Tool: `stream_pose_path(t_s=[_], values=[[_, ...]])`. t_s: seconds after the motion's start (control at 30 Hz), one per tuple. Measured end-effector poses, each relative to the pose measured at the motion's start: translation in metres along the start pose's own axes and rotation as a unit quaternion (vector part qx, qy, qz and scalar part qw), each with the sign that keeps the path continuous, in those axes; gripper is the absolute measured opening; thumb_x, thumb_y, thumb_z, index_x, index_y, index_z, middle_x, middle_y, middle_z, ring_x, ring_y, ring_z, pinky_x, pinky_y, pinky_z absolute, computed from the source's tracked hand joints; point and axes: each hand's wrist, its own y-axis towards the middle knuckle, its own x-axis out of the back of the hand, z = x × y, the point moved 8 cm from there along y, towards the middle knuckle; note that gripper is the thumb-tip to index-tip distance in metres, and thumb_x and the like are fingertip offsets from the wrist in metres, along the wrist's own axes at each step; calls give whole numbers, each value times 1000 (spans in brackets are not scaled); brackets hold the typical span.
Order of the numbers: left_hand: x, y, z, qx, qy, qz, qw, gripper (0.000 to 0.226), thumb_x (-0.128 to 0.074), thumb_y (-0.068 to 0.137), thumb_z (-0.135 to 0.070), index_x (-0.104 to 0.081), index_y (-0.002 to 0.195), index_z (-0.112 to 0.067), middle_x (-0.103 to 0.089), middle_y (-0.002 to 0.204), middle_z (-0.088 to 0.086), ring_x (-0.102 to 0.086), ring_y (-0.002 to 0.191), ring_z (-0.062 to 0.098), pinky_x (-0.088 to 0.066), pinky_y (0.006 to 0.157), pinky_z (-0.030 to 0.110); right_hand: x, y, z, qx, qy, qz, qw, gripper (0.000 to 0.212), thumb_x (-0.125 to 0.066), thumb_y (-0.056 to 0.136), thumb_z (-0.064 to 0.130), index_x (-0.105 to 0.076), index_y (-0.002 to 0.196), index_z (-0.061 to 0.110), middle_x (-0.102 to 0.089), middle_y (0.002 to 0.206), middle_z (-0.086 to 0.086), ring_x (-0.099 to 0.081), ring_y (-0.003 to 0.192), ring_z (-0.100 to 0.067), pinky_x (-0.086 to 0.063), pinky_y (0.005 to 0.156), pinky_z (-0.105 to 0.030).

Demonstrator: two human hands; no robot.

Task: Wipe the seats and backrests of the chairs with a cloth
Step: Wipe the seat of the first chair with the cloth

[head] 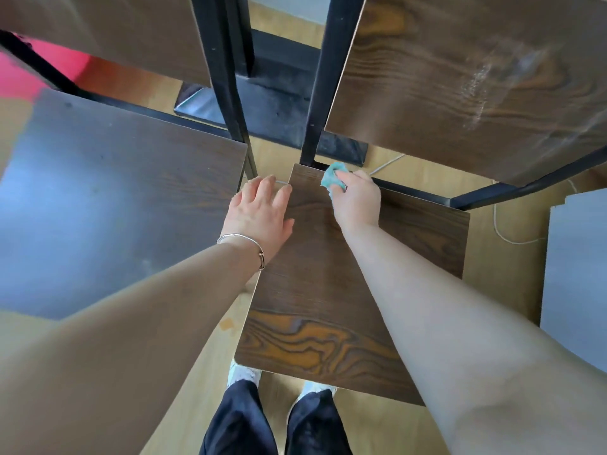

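Observation:
A dark wood-grain chair seat (328, 290) lies below me, its backrest (476, 87) rising at the upper right on a black metal frame. My right hand (356, 201) grips a bunched teal cloth (332, 176) and presses it on the seat's far left corner, beside the black post. My left hand (261, 211) rests flat with spread fingers on the seat's left edge. A second chair's seat (115, 205) lies to the left, with its backrest (115, 31) above.
The two chairs stand close, their black posts (230, 77) nearly touching. A black base plate (272, 106) lies on the light wood floor behind them. A white cord (502, 231) runs along the floor at right, next to a grey panel (574, 274). My shoes show below.

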Motion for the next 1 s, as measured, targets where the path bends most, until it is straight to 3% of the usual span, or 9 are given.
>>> stream_pose_path(t_s=[0.37,0.57,0.63,0.7,0.77,0.83,0.9,1.0], values=[[-2,-14,34,19,-20,-11,1000,56,-43,96,-45,-26,145,-26,-21,155,7,-17,142,31,-27,112,44,-31,-18,51,155,-5,49,987,34,-62,95,11,-64,128,11,-60,123,-5,-56,112,-22,-51,95,-33],[-4,-25,43,24,-19,-7,1000,57,-44,96,-45,-26,146,-25,-23,154,8,-19,141,31,-29,111,46,-35,-9,54,154,-4,84,984,37,-60,96,15,-61,133,13,-58,123,-6,-56,111,-23,-48,99,-33],[-6,-31,43,19,-21,-4,1000,58,-44,95,-45,-26,146,-25,-23,154,8,-19,141,31,-29,110,45,-37,-8,50,146,16,110,983,36,-61,95,14,-63,131,13,-58,122,-5,-57,110,-21,-47,99,-27],[-9,-39,43,17,-25,1,1000,58,-44,95,-45,-26,147,-25,-23,154,8,-19,141,31,-29,109,45,-40,-14,44,134,33,135,981,34,-62,95,13,-65,128,15,-58,124,-2,-56,109,-15,-42,91,-11],[-13,-49,43,17,-29,6,999,58,-45,95,-45,-28,146,-24,-23,154,8,-20,141,32,-30,108,45,-45,-28,40,140,42,154,977,32,-63,94,12,-67,125,15,-58,124,0,-56,107,-12,-38,86,-3],[-16,-60,45,19,-31,11,999,57,-46,94,-44,-30,144,-23,-24,154,9,-21,140,32,-30,108,45,-50,-52,39,160,51,172,971,30,-63,93,10,-69,122,14,-58,122,-1,-58,107,-14,-41,89,-6],[-19,-73,46,23,-35,15,999,56,-46,94,-43,-30,144,-22,-25,153,9,-23,139,33,-31,108,45,-54,-80,37,184,47,177,966,30,-66,92,9,-70,121,14,-60,119,-4,-59,106,-19,-47,96,-20],[-26,-97,46,19,-44,25,999,57,-45,95,-43,-29,146,-22,-26,153,9,-23,138,33,-31,108,46,-58,-121,36,220,27,179,958,31,-66,90,7,-70,120,14,-62,110,-9,-59,103,-27,-48,95,-32]])
